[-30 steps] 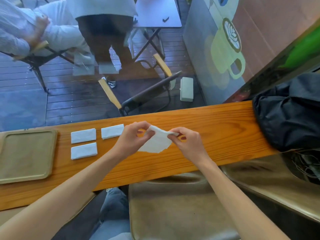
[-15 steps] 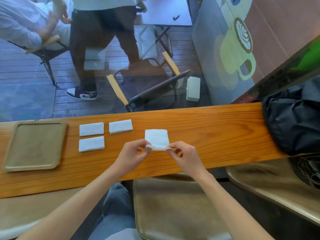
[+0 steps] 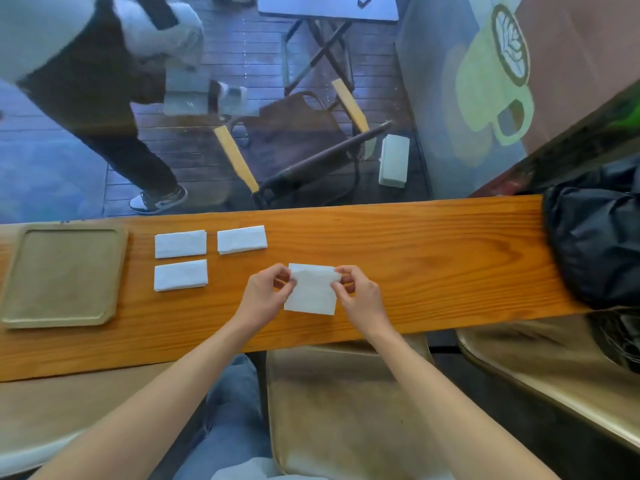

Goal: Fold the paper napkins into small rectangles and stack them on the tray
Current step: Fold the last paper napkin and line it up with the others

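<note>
Fingers (image 3: 286, 276) of both our hands now pinch the far corners of the napkin (image 3: 310, 289), which has come down from mid-air half a second ago to lie on the desk (image 3: 433, 258), its near half carried over toward the far edge. We judge the fold almost shut. Our left hand (image 3: 265, 296) and right hand (image 3: 358, 292) flank it; three folded napkins (image 3: 180, 243) wait leftward beside the bare tray (image 3: 62, 275).
</note>
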